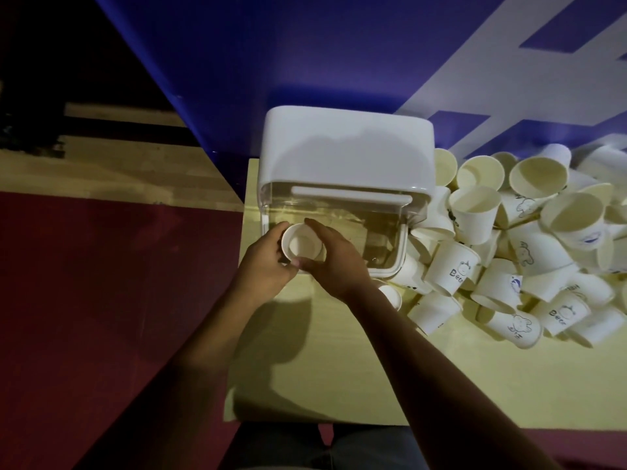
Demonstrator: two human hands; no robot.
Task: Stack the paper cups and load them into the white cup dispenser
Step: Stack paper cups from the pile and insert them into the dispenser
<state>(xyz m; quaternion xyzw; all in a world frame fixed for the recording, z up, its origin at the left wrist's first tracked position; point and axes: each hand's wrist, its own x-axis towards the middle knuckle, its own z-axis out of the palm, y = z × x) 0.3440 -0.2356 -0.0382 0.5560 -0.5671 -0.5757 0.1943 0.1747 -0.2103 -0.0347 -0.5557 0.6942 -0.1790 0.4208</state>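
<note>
Cup upright at dispenser front-left corner, gripped by left hand and right hand, fingers curled round it; cup pile crowds dispenser's right; yellow table edge just left of dispenser; blue wall behind.

Paper cup between both hands, at dispenser

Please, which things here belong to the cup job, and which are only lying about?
Job: held cup in left hand and right hand; white cup dispenser; pile of loose paper cups.
Just there: yellow table; blue and white board behind; red floor.
</note>
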